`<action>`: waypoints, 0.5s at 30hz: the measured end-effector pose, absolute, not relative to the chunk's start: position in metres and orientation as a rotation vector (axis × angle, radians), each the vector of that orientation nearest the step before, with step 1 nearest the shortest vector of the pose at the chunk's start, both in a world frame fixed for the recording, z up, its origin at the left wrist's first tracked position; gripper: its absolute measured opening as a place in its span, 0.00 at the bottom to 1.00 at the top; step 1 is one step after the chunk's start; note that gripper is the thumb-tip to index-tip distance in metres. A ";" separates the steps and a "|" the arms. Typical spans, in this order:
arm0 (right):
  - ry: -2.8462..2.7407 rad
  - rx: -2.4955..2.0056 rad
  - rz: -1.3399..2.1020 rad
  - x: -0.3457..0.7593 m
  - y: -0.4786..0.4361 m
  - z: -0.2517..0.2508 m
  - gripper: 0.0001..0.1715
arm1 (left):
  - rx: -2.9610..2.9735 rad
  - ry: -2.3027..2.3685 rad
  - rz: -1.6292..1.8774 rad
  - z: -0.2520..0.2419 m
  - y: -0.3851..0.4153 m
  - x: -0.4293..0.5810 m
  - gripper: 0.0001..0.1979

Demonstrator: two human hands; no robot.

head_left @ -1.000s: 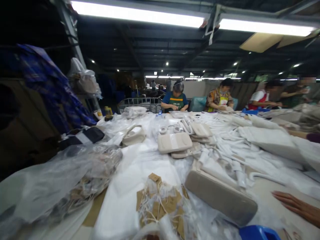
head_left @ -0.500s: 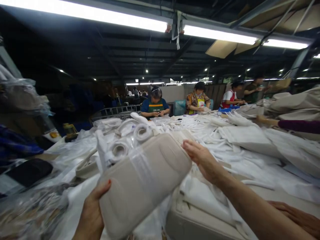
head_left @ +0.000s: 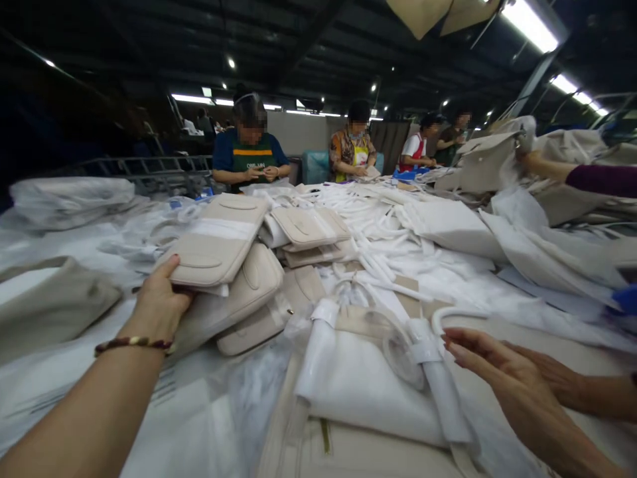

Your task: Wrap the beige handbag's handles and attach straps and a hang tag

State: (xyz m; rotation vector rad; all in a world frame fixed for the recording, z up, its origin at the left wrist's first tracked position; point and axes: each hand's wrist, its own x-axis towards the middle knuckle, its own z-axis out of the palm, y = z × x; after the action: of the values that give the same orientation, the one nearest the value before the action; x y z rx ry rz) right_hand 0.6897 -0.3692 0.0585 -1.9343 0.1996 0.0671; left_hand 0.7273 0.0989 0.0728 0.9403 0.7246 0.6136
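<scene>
At the left, my left hand (head_left: 162,295) grips the near corner of a flat beige bag (head_left: 216,242), thumb on top and fingers hidden underneath. A white translucent band wraps round this bag, which rests on other beige bags (head_left: 263,269). In front of me lies a larger beige bag (head_left: 368,451) with white wrapping (head_left: 368,378) over its front and wrapped straps. My right hand (head_left: 502,365) is beside its right strap (head_left: 440,378), fingers stretched out and holding nothing. Whether the fingertips touch the white handle I cannot tell.
Another person's hand (head_left: 557,372) is just behind my right hand. A purple sleeve (head_left: 602,179) reaches in at the right over beige bags. Several people sit across the table, including one in a green apron (head_left: 253,159). A beige open bag (head_left: 64,292) lies far left.
My left hand has carried the flat beige bag leftward onto the pile. My right hand has left it and moved down to the right, beside the larger bag. The view has tilted down.
</scene>
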 end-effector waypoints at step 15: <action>0.241 -1.299 0.829 0.636 -0.374 0.039 0.33 | 1.510 0.544 -0.466 0.056 -0.068 0.582 0.33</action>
State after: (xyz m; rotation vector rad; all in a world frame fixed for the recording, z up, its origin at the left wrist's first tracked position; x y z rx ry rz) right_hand 0.6355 -0.3738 0.0388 -1.2994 0.2414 0.8288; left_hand 0.5818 -0.0676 0.0556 1.5098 0.5441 -0.4664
